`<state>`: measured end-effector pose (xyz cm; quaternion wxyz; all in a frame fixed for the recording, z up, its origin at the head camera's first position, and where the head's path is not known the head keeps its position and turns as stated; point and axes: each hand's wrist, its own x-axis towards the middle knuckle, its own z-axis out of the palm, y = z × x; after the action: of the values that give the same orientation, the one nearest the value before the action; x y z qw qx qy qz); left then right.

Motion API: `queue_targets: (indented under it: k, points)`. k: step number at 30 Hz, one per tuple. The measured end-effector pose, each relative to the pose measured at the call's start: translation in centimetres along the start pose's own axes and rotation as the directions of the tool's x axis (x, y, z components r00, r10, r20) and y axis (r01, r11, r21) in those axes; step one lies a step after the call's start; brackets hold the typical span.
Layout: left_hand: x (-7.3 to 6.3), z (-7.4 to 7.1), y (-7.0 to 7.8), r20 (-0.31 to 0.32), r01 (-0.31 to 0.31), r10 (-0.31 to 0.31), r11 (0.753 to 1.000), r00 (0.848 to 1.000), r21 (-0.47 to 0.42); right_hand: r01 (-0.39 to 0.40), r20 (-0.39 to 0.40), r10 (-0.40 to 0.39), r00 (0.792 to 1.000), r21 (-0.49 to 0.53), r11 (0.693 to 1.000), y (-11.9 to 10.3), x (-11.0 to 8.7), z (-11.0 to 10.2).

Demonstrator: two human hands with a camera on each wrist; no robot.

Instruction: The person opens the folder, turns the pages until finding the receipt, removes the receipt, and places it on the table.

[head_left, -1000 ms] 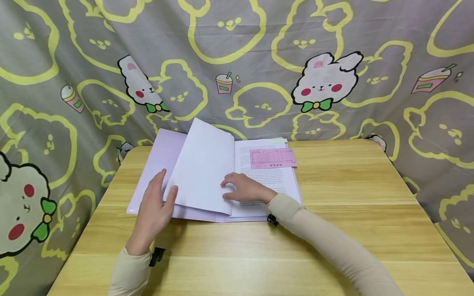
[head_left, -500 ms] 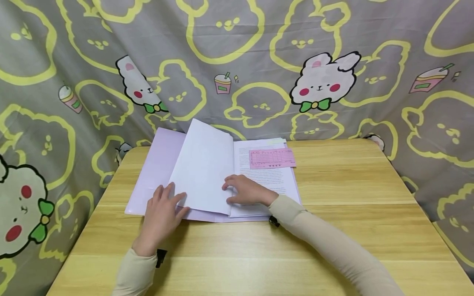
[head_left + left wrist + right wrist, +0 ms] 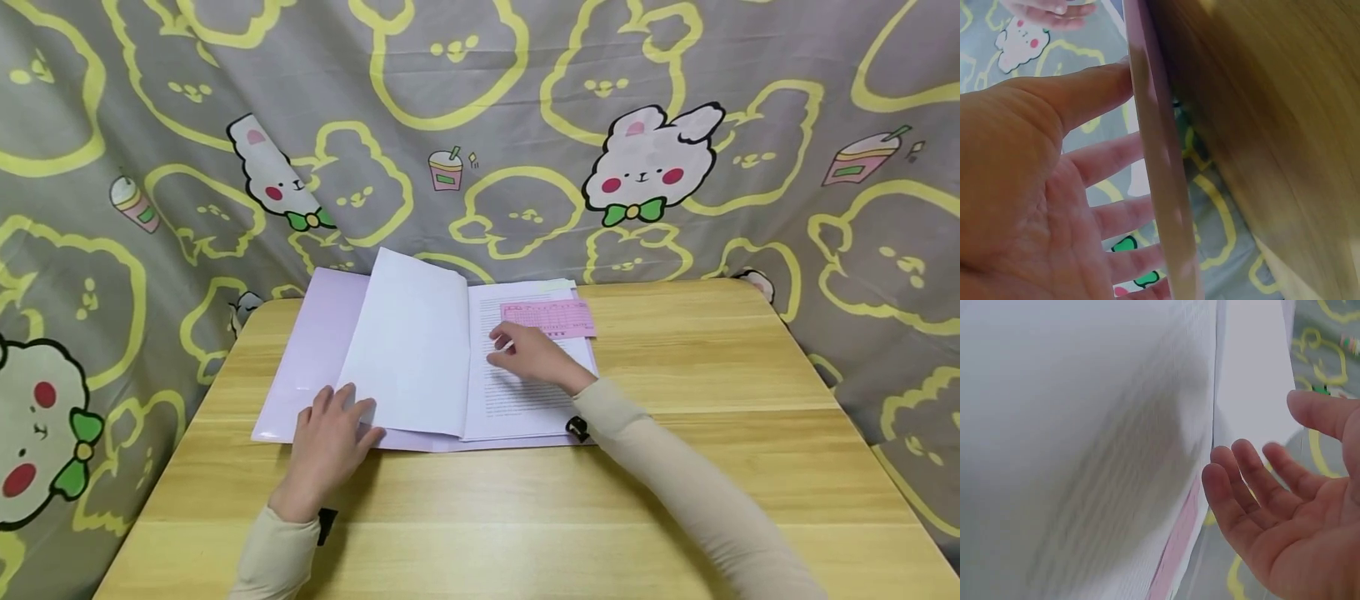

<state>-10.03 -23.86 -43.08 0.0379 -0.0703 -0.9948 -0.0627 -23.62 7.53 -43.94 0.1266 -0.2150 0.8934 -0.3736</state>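
While the left hand [image 3: 326, 450] lies with its fingers spread at the near left corner of the blank sheet [image 3: 412, 342], grasping nothing, its thumb reaches the near edge of the folder [image 3: 315, 342] in the left wrist view; how firmly the fingertips touch the paper cannot be told. The right hand [image 3: 536, 357] hovers over the printed page [image 3: 510, 404], fingers loosely bent and apart from the thumb, with nothing between them, and its shadow falls across the text. Just beyond its fingers, the pink slip [image 3: 579, 317] lies across the far right part of that page, its right end sticking out past the page's edge. Farther still, a pale green tab [image 3: 557, 286] sits at the page's far right corner. The blank sheet is turned to the left, partly covering the lilac folder, which lies spread near the far side of the table [image 3: 712, 483]. Both arms wear beige sleeves [image 3: 697, 492], with a black clip [image 3: 577, 428] by the right wrist. Behind the table hangs a grey curtain [image 3: 517, 146] with yellow outlines and white rabbits.
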Motion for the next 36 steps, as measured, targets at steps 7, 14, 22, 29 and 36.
queue_targets:
  k: [7, 14, 22, 29, 36]
  points:
    - [-0.1, 0.0, -0.1, -0.008, -0.014, 0.014, 1.0, 1.0, 0.025, -0.174, -0.117, 0.186, 0.976, 0.104, 0.979, 2.7, -0.9, -3.3]
    - [-0.1, 0.1, -0.1, -0.027, -0.019, 0.019, 0.999, 0.999, 0.031, -0.292, -0.203, 0.328, 0.923, 0.19, 0.938, 6.1, -1.8, -6.5]
    - [-0.2, 0.3, -0.2, -0.047, -0.023, 0.025, 0.999, 0.999, 0.037, -0.419, -0.15, 0.453, 0.879, 0.212, 0.883, 9.0, -2.9, -8.8]
    - [-0.1, 0.4, -0.3, -0.052, -0.028, 0.03, 0.999, 0.998, 0.038, -0.462, -0.093, 0.483, 0.87, 0.186, 0.867, 10.4, -2.8, -9.1]
    - [0.0, 0.4, -0.3, -0.047, -0.025, 0.027, 0.999, 0.999, 0.034, -0.446, -0.084, 0.459, 0.884, 0.138, 0.884, 10.7, -2.4, -8.8]
